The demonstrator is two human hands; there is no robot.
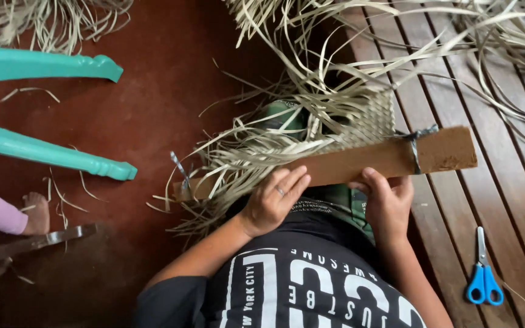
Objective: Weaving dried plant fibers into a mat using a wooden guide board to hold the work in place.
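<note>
A brown wooden slat (439,152) lies across my lap, tied with a dark cord near its right end. A woven mat of pale dry leaf strips (369,115) is clamped under it, with loose strips (244,158) fanning out to the left. My left hand (273,200), with a ring on one finger, rests on the loose strips at the slat's near edge, fingers bent. My right hand (387,200) grips the slat from below, thumb up on its front face.
Blue-handled scissors (483,273) lie on the wooden slatted floor (505,188) at the right. Two turquoise chair legs (44,149) stand on the red floor at left. Another person's foot (34,212) and a long knife blade (62,235) are at lower left.
</note>
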